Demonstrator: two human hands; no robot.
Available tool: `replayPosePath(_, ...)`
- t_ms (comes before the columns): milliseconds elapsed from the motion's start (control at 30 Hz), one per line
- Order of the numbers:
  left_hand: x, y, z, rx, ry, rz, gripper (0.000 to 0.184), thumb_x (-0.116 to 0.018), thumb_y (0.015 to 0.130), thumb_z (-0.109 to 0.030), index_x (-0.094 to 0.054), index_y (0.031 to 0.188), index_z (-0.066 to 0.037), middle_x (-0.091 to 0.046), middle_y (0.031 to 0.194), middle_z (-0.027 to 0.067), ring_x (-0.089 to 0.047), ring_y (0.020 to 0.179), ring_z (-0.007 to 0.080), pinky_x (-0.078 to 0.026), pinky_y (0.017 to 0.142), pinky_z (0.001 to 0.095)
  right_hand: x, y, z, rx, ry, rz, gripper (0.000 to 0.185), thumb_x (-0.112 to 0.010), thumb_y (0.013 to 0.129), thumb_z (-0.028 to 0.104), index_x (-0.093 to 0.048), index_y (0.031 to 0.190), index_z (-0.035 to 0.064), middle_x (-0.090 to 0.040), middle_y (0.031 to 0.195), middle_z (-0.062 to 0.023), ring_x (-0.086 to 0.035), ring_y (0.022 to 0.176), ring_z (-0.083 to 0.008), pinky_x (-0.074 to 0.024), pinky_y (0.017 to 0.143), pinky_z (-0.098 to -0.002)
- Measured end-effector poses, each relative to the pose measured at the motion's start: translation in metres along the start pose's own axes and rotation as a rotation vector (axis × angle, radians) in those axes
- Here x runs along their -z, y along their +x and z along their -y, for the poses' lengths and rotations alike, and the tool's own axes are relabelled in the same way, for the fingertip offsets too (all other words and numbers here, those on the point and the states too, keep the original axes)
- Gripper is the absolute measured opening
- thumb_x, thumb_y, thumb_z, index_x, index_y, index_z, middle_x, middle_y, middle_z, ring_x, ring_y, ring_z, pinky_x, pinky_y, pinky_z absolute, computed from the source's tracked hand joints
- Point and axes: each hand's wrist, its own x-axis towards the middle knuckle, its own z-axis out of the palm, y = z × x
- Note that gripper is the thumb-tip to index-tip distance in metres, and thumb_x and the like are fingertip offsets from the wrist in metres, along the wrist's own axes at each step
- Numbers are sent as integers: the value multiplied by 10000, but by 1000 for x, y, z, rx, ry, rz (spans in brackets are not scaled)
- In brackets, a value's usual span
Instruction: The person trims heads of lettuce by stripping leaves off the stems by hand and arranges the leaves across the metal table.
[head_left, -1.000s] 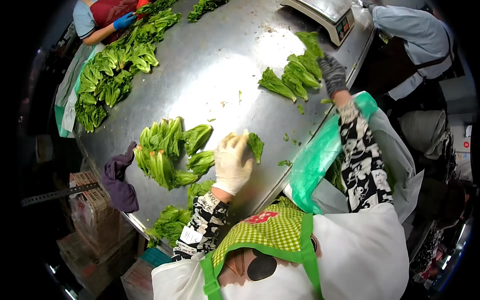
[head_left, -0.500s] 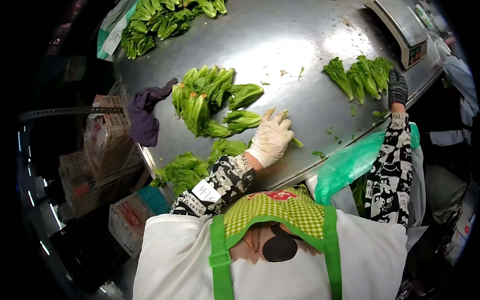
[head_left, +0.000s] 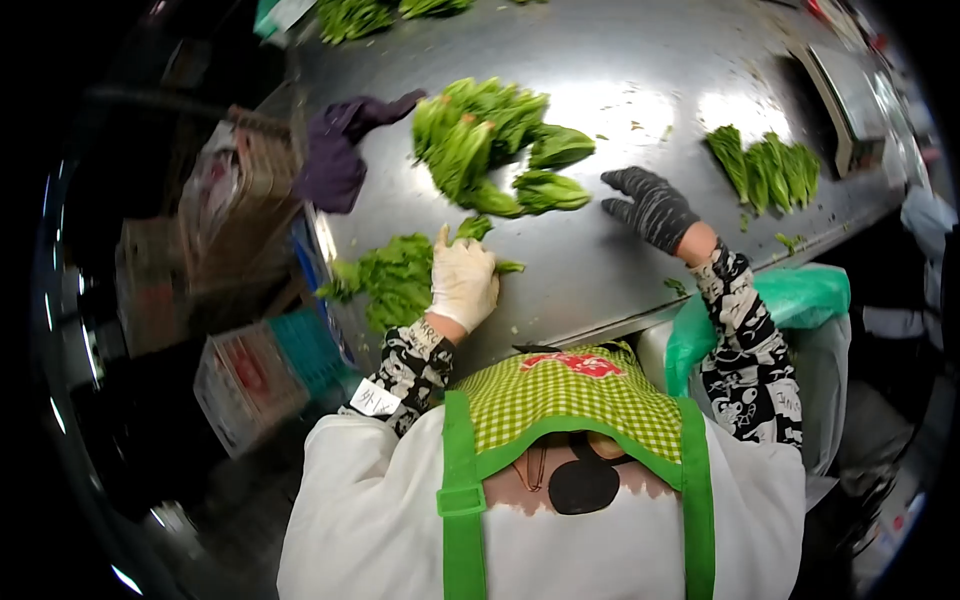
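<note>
My left hand [head_left: 463,280], in a white glove, is closed over a lettuce leaf [head_left: 511,267] at the table's front left; a stalk sticks out to its right. Beneath and beside it lies a pile of loose lettuce leaves [head_left: 392,280]. My right hand [head_left: 652,210], in a dark grey knit glove, hovers over the mid-table with fingers stretched left and thumb apart, holding nothing. Just beyond its fingertips lies a lettuce head [head_left: 553,192], at the edge of a heap of lettuce heads [head_left: 480,130]. A row of lettuce heads [head_left: 768,172] lies further right.
A scale [head_left: 848,105] stands at the table's right end. The purple cloth [head_left: 335,155] lies on the left edge. A bin lined with a green bag [head_left: 770,300] is under my right arm. Crates [head_left: 250,375] stand on the left; more lettuce [head_left: 355,18] lies at the back.
My left hand has moved left to the loose leaf pile, taking the leaf with it. My right hand has left the right-hand row and come left toward the heap. The view has shifted.
</note>
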Motion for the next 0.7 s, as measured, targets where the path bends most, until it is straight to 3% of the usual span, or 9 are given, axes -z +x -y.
replayPosePath(67, 0, -12, 11, 101, 3, 1, 166, -683, 685, -219, -670, 815, -117, -619, 885, 75, -567, 956, 272, -245, 1072, 523, -34, 12, 21, 48, 155, 79, 468, -615, 862, 329, -573, 1219, 31, -581, 1191, -191, -543, 1119, -323, -399, 989, -395)
replayPosePath(133, 1, -27, 17, 105, -125, -62, 402, -695, 712, -303, -635, 1067, -125, -613, 1053, 89, -532, 1094, 275, -180, 1105, 528, -51, 16, 59, -31, 334, 213, 516, -678, 839, 233, -521, 1265, -11, -581, 1176, -195, -596, 1033, -270, -481, 894, -361)
replayPosePath(233, 33, -52, 21, 61, -202, -168, 666, -702, 723, -430, -512, 1288, -131, -546, 1266, 89, -455, 1249, 273, -57, 1150, 510, -77, 28, 101, 56, 143, 339, 775, -761, 748, 263, -383, 1362, -21, -502, 1266, -245, -570, 1070, -292, -496, 881, -362)
replayPosePath(333, 20, -89, 54, 354, -90, -528, 800, -558, 785, -661, -447, 1336, -91, -440, 1385, 103, -292, 1369, 259, -13, 1160, 490, -105, 39, 116, 142, -3, 309, 963, -800, 674, 263, -260, 1422, -12, -378, 1369, -281, -438, 1235, -383, -404, 1019, -399)
replayPosePath(433, -20, -120, 108, 760, -164, -505, 994, -506, 783, -729, -231, 1439, -35, -229, 1497, 191, -114, 1418, 360, -21, 1147, 513, -123, 48, 133, 142, -18, 339, 976, -759, 677, 274, -218, 1434, -21, -275, 1417, -329, -377, 1288, -414, -338, 1074, -381)
replayPosePath(467, -42, -131, 127, 877, -264, -496, 1021, -495, 776, -749, -216, 1441, -27, -232, 1489, 212, -86, 1415, 395, -17, 1142, 527, -125, 49, 145, 89, 48, 390, 907, -707, 717, 200, -204, 1443, -8, -224, 1441, -333, -357, 1304, -418, -327, 1082, -386)
replayPosePath(533, -60, -135, 141, 936, -450, -513, 1028, -494, 766, -761, -243, 1432, -19, -228, 1489, 219, -51, 1419, 400, 3, 1139, 532, -150, 51, 152, 128, -18, 333, 845, -651, 741, 135, -205, 1446, -3, -201, 1449, -340, -341, 1315, -422, -317, 1088, -392)
replayPosePath(633, -69, -129, 132, 826, -383, -348, 984, -524, 789, -717, -271, 1433, -17, -234, 1480, 243, 11, 1417, 412, 57, 1133, 513, -172, 49, 176, 53, 63, 253, 817, -626, 739, 96, -215, 1436, -18, -181, 1454, -348, -259, 1354, -437, -290, 1102, -409)
replayPosePath(700, -75, -116, 115, 824, -605, -396, 1088, -513, 718, -791, -256, 1429, -10, -187, 1496, 240, 20, 1418, 399, 55, 1133, 528, -196, 55, 181, 35, 71, 181, 801, -627, 732, 93, -234, 1418, -41, -179, 1458, -342, -207, 1374, -441, -275, 1110, -408)
